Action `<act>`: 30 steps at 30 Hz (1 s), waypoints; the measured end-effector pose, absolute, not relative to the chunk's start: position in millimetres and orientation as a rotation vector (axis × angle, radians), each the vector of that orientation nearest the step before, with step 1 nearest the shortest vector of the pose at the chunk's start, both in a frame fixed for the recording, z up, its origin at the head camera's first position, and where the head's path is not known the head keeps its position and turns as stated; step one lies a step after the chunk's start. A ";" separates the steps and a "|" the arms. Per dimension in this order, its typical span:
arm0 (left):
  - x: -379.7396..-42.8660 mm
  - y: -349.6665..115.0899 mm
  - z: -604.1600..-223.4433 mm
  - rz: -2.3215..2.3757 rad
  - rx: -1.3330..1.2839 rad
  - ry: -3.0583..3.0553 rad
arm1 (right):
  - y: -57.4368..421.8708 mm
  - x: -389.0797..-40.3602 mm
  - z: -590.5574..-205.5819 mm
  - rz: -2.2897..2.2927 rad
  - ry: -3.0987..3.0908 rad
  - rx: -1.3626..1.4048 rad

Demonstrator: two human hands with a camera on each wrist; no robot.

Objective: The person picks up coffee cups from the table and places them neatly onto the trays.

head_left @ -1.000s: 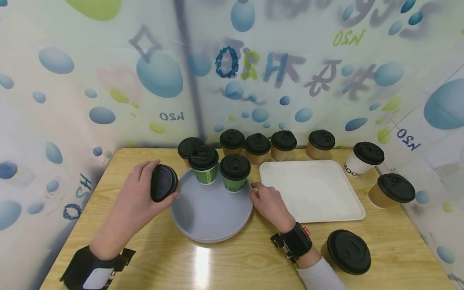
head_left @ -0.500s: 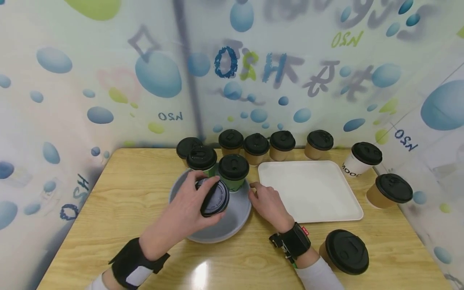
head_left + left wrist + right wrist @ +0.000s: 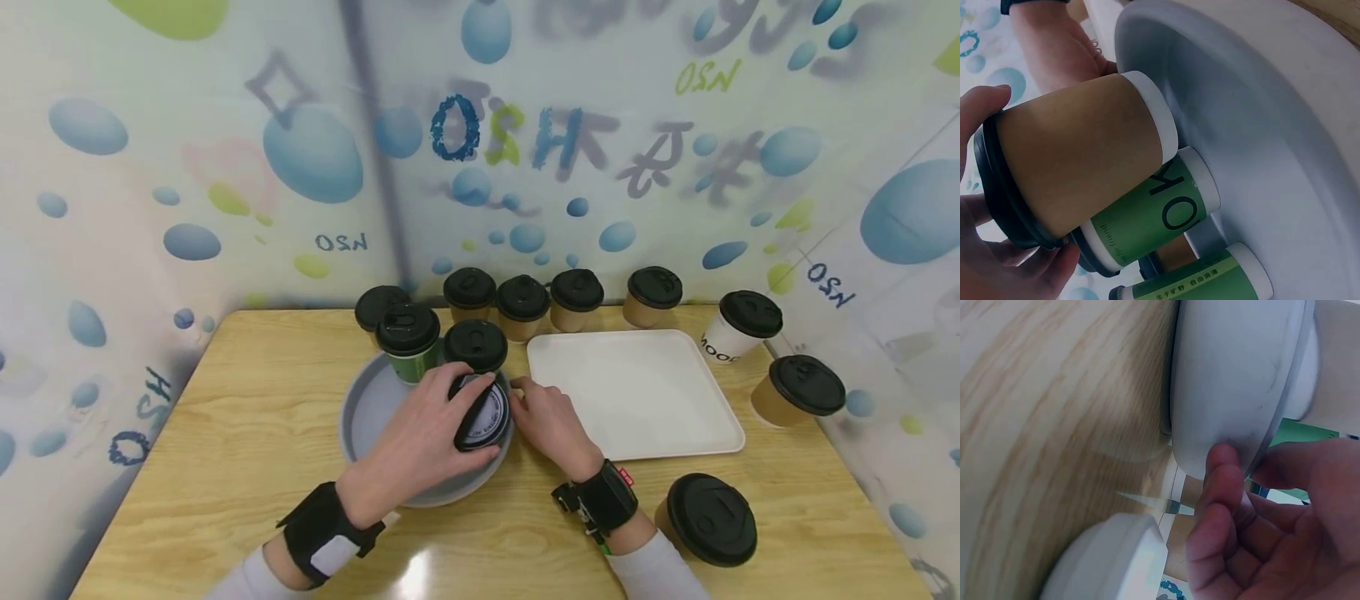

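My left hand (image 3: 420, 437) grips a brown paper coffee cup (image 3: 1082, 150) by its black lid, fingers and thumb around the lid's edge. In the left wrist view the cup tilts above the round grey tray (image 3: 369, 408), its white base inside the rim. Two green paper cups with black lids stand on the tray's far part: one green cup (image 3: 411, 368) further left, the other green cup (image 3: 1157, 215) just behind the held cup. At the tray's right side my right hand (image 3: 553, 427) pinches the rim, thumb over it and fingers against the outer wall (image 3: 1235, 381).
A white rectangular tray (image 3: 637, 400) lies to the right. Several brown lidded cups (image 3: 522, 308) line the back edge. A white cup (image 3: 738, 327) and a brown cup (image 3: 795, 392) stand at right, another brown cup (image 3: 708, 518) at front right.
My left hand has carried the brown cup rightward from the tray's left side to over its right part, near the right hand. The right hand stays at the rim.
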State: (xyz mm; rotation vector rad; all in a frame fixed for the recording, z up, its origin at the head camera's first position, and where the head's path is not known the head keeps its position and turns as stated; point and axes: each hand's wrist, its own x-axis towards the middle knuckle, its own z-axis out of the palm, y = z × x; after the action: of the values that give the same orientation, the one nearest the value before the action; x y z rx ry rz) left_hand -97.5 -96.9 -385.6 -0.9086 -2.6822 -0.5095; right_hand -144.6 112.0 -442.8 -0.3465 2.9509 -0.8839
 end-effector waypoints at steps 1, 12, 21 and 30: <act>-98.0 -96.5 -386.3 -0.493 -0.908 -2.685 | 111.8 -144.4 -442.6 -0.882 2.954 -0.349; -101.7 -93.5 -392.7 -0.425 -0.909 -2.686 | 111.7 -144.4 -444.9 -0.879 2.962 -0.368; -102.2 -91.1 -397.5 -0.478 -0.944 -2.655 | 112.6 -146.4 -445.2 -0.867 2.972 -0.370; -101.1 -89.0 -403.3 -0.484 -0.968 -2.683 | 113.6 -145.1 -446.0 -0.872 2.961 -0.392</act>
State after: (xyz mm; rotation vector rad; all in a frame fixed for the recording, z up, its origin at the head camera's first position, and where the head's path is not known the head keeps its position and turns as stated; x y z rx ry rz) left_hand -101.1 -89.0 -403.3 -0.9681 -2.6832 -0.4839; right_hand -145.1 113.6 -446.0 -0.3916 2.9613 -0.8718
